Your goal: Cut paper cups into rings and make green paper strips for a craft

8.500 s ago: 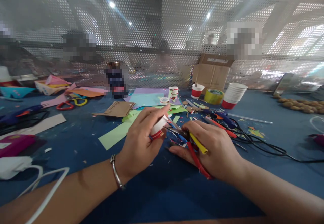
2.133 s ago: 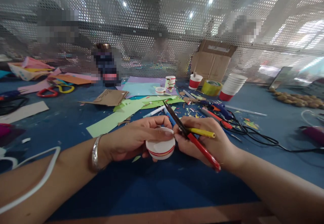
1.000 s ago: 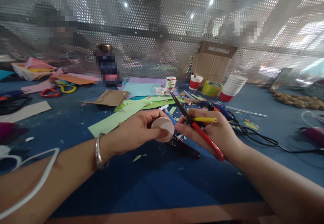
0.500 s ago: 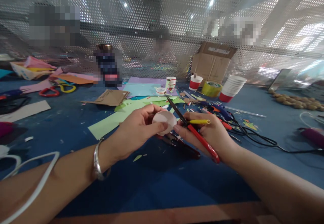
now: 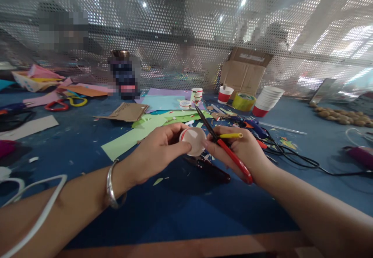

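Note:
My left hand [image 5: 163,149] is closed on a small round paper cup piece [image 5: 196,142], white inside with a red stripe at its rim. The fingertips of my right hand [image 5: 241,153] touch the right edge of this piece. Held in the same right hand are scissors [image 5: 233,159] with red handles, their dark blades pointing up and away, and a yellow stick-like item [image 5: 230,136]. Beneath my hands a dark red-and-black tool [image 5: 214,171] lies on the blue table [image 5: 180,215].
Green paper [image 5: 125,143], cardboard [image 5: 129,112] and paper scraps lie beyond my hands. Further back are stacked cups [image 5: 268,100], yellow tape [image 5: 244,101] and a box [image 5: 244,71]. At right are a glue gun [image 5: 256,128] with black cable and a purple object [image 5: 359,157].
The cup piece has shifted slightly right and turned, so its red stripe now shows on the left. The scissors have moved a little with my right hand.

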The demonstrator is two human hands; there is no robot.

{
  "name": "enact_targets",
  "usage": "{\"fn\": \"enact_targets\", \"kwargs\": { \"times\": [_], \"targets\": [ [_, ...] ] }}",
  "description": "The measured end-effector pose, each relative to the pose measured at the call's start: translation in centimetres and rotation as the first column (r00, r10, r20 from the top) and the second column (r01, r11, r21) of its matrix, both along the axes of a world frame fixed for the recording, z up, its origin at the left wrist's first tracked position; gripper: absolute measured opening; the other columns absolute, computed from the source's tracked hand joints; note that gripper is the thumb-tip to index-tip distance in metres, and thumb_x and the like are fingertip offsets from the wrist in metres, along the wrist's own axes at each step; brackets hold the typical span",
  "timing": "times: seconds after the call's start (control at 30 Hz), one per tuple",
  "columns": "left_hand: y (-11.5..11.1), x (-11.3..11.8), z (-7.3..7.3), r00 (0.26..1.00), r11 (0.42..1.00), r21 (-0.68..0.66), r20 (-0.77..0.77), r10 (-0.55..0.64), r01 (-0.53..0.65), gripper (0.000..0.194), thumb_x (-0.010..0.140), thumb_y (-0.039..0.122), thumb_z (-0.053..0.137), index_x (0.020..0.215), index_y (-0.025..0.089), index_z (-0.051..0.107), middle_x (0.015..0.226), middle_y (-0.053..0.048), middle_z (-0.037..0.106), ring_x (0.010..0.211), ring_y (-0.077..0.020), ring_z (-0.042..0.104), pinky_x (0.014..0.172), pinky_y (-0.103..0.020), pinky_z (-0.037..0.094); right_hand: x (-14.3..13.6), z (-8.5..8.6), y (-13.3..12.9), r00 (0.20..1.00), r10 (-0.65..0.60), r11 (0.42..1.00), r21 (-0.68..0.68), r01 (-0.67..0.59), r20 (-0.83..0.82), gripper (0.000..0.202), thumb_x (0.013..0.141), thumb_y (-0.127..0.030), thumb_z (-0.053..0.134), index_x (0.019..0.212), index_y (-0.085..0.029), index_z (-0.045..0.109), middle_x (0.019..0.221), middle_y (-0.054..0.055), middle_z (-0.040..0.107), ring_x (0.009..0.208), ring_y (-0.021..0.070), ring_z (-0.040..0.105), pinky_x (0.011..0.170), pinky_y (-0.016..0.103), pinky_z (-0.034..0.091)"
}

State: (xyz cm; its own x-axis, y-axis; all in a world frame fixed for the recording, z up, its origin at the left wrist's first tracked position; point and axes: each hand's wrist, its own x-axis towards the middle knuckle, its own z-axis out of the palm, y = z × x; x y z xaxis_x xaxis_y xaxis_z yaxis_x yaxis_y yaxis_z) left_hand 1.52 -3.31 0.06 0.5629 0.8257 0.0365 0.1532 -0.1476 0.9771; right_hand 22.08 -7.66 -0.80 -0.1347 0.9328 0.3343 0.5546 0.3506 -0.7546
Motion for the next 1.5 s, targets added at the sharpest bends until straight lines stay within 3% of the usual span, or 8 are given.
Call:
{"fn": "enact_targets", "kwargs": {
  "times": [0.17, 0.27, 0.47, 0.6, 0.87, 1.13, 1.3, 1.5],
  "targets": [
    [0.5, -0.1, -0.4, 0.997, 0.998, 0.029, 0.05, 0.055, -0.057, 0.032, 0.087, 0.036, 0.068, 0.114, 0.017, 0.068, 0.109, -0.007, 0.072, 0.093, -0.0205, 0.066, 0.074, -0.029, 0.053, 0.2, -0.1, 0.1, 1.0, 0.009, 1.0, -0.02, -0.009, -0.007, 0.021, 0.084, -0.035, 0.074, 0.077, -0.018, 0.064, 0.062, -0.003, 0.056, 0.054, 0.0118, 0.05, 0.052, 0.023, 0.042],
    [0.8, -0.4, -0.3, 0.992, 0.98, 0.155, 0.044, 0.121, -0.127, 0.033, 0.088, 0.039, 0.067, 0.114, 0.018, 0.069, 0.108, -0.006, 0.073, 0.091, -0.0203, 0.066, 0.074, -0.029, 0.055, 0.4, 0.0, 0.2, 0.998, -0.025, 1.0, 0.007, 0.024, 0.057, 0.024, 0.085, -0.038, 0.073, 0.075, -0.018, 0.064, 0.063, -0.002, 0.058, 0.059, 0.0135, 0.052, 0.055, 0.025, 0.042],
    [0.9, -1.1, 0.4, 0.948, 0.836, 0.498, -0.08, 0.309, -0.23, 0.024, 0.09, 0.036, 0.064, 0.103, 0.018, 0.073, 0.089, -0.002, 0.073, 0.079, -0.0166, 0.062, 0.07, -0.025, 0.047, 0.6, 0.3, 0.4, 0.967, -0.09, 0.996, 0.014, 0.089, 0.24, 0.041, 0.088, -0.051, 0.065, 0.065, -0.021, 0.051, 0.057, -0.003, 0.049, 0.056, 0.013, 0.046, 0.052, 0.026, 0.035],
    [1.1, -1.5, 0.3, 0.921, 0.768, 0.584, -0.085, 0.379, -0.262, 0.022, 0.09, 0.035, 0.063, 0.1, 0.018, 0.072, 0.082, -0.001, 0.069, 0.072, -0.0161, 0.059, 0.066, -0.027, 0.044, 0.7, 0.2, 0.5, 0.919, -0.13, 0.99, 0.002, 0.139, 0.372, 0.043, 0.084, -0.062, 0.065, 0.07, -0.022, 0.054, 0.055, -0.002, 0.053, 0.053, 0.0141, 0.047, 0.052, 0.027, 0.035],
    [1.3, -1.4, 0.4, 0.911, 0.687, 0.704, -0.146, 0.387, -0.179, 0.018, 0.09, 0.03, 0.059, 0.092, 0.017, 0.071, 0.079, -0.001, 0.063, 0.069, -0.0149, 0.054, 0.065, -0.028, 0.04, 0.7, -0.4, 0.8, 0.861, -0.095, 0.983, -0.089, 0.16, 0.5, 0.049, 0.082, -0.072, 0.061, 0.074, -0.023, 0.059, 0.047, -0.002, 0.053, 0.042, 0.015, 0.048, 0.045, 0.026, 0.03],
    [0.8, -1.4, 0.7, 0.888, 0.631, 0.771, -0.227, 0.401, -0.087, 0.019, 0.092, 0.031, 0.057, 0.079, 0.019, 0.064, 0.068, 0.002, 0.053, 0.062, -0.0135, 0.045, 0.063, -0.028, 0.035, 0.8, -1.0, 0.9, 0.815, -0.078, 0.982, -0.095, 0.161, 0.574, 0.033, 0.087, -0.055, 0.062, 0.085, -0.023, 0.063, 0.042, -0.001, 0.054, 0.043, 0.0188, 0.055, 0.045, 0.027, 0.03],
    [0.8, -1.5, 0.8, 0.907, 0.632, 0.773, -0.224, 0.355, -0.056, 0.021, 0.093, 0.035, 0.058, 0.081, 0.019, 0.062, 0.072, 0.001, 0.055, 0.065, -0.0142, 0.048, 0.064, -0.028, 0.037, 0.8, -1.1, 0.8, 0.798, -0.1, 0.983, -0.065, 0.171, 0.594, 0.036, 0.088, -0.058, 0.06, 0.079, -0.024, 0.06, 0.044, 0.0, 0.056, 0.048, 0.0217, 0.061, 0.049, 0.029, 0.034],
    [1.3, -1.5, 0.5, 0.901, 0.628, 0.777, -0.242, 0.359, -0.042, 0.021, 0.085, 0.038, 0.069, 0.081, 0.018, 0.062, 0.074, 0.001, 0.057, 0.066, -0.0143, 0.05, 0.063, -0.027, 0.037, 0.8, -0.7, 0.7, 0.708, -0.137, 0.985, 0.018, 0.173, 0.692, 0.036, 0.091, -0.057, 0.056, 0.075, -0.025, 0.058, 0.044, 0.001, 0.056, 0.06, 0.0254, 0.068, 0.062, 0.032, 0.041]
  ]
}}
